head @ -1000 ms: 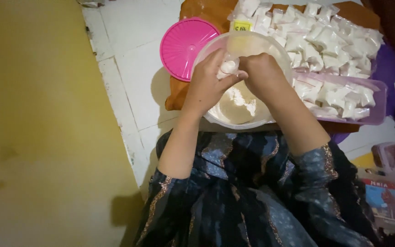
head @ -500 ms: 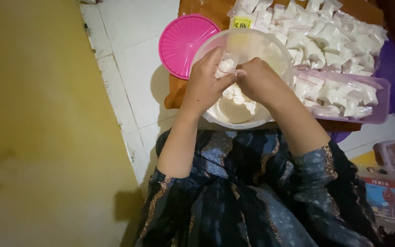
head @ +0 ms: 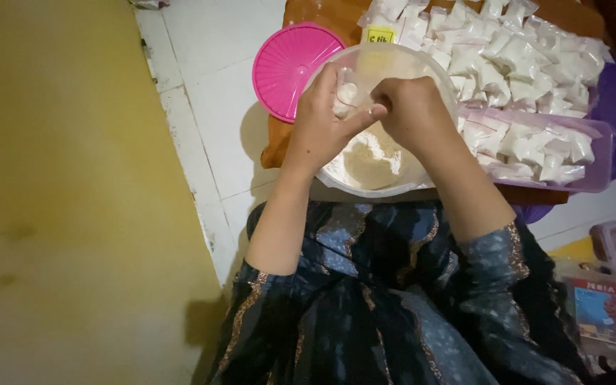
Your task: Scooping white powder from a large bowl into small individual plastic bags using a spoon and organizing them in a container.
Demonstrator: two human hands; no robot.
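Observation:
My left hand (head: 325, 121) and my right hand (head: 409, 105) meet over a clear round plastic tub (head: 422, 63) that holds pale powder (head: 368, 162). Between the fingers of both hands is a small clear plastic bag (head: 347, 96) with white powder in it. The left thumb reaches across to the right hand's fingers. Most of the bag is hidden behind the fingers.
A pink round lid (head: 290, 65) lies left of the tub on a wooden board (head: 273, 146). Several filled small bags fill a purple tray (head: 593, 178) and pile behind it (head: 529, 50). A yellow wall (head: 58, 199) stands at the left. Small boxes (head: 607, 306) sit at the lower right.
Both hands stay together over the tub, shifting slightly as they work the small bag. The view has tilted a little.

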